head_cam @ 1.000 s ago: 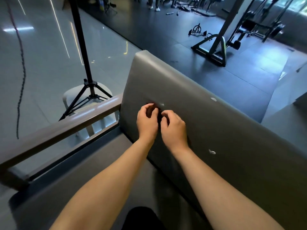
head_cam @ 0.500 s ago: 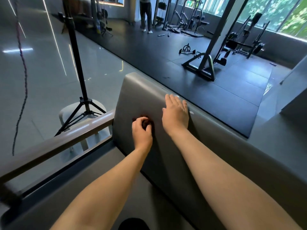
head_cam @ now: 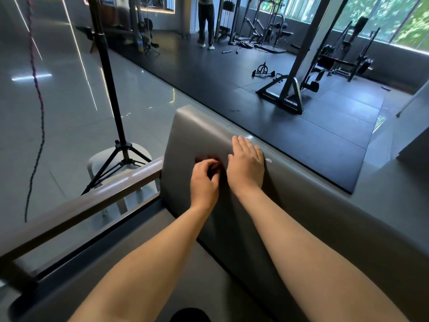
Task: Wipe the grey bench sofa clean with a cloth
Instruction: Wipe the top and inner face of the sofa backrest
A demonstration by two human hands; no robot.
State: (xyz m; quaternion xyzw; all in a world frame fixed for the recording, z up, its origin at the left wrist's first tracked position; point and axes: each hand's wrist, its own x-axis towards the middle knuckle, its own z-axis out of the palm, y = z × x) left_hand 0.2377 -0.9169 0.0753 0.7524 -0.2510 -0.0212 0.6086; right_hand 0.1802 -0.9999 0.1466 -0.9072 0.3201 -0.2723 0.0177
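Two bare arms reach to the backrest of a grey bench sofa [head_cam: 197,135]. The left hand [head_cam: 205,182] rests against it, fingers curled around a small dark cloth [head_cam: 213,172], mostly hidden. Just beside it, the right hand [head_cam: 246,168] lies flat, fingers straight, near the top edge.

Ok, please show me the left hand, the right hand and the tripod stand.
left hand [head_cam: 204,182]: head view, on the back of the hand.
right hand [head_cam: 246,166]: head view, on the back of the hand.
tripod stand [head_cam: 115,105]: head view, on its upright pole.
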